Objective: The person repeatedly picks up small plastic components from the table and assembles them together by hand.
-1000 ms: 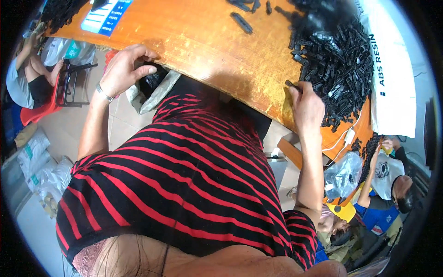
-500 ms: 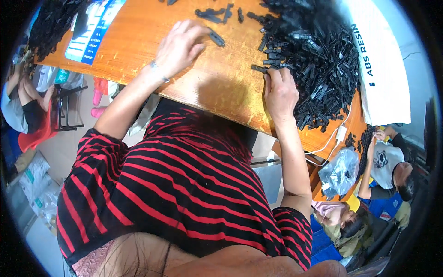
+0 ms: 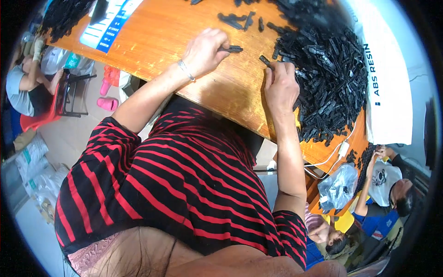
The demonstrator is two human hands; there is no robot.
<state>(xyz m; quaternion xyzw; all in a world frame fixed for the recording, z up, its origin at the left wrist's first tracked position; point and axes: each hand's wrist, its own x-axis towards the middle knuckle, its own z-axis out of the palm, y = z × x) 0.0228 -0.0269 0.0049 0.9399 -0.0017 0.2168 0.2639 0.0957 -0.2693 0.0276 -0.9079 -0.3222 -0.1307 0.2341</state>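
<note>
Over the orange-brown tabletop, my left hand pinches a small black plastic part, whose narrow end sticks out to the right of the fingers. My right hand rests at the left edge of a big heap of black plastic parts. Between its thumb and fingers is another small black plastic part, its tip pointing up and left. The two held parts are apart from each other. Beyond them, several loose black parts lie on the table.
A white printed sack stands right of the heap. A white cable with a small box runs past the heap's near side, close to a clear plastic bag. Blue-and-white printed sheet lies far left. Other people sit at both sides.
My left hand has closed on the loose black part that lay by its fingertips and lifted it. My right hand still holds its part. The whole view has shifted slightly.
</note>
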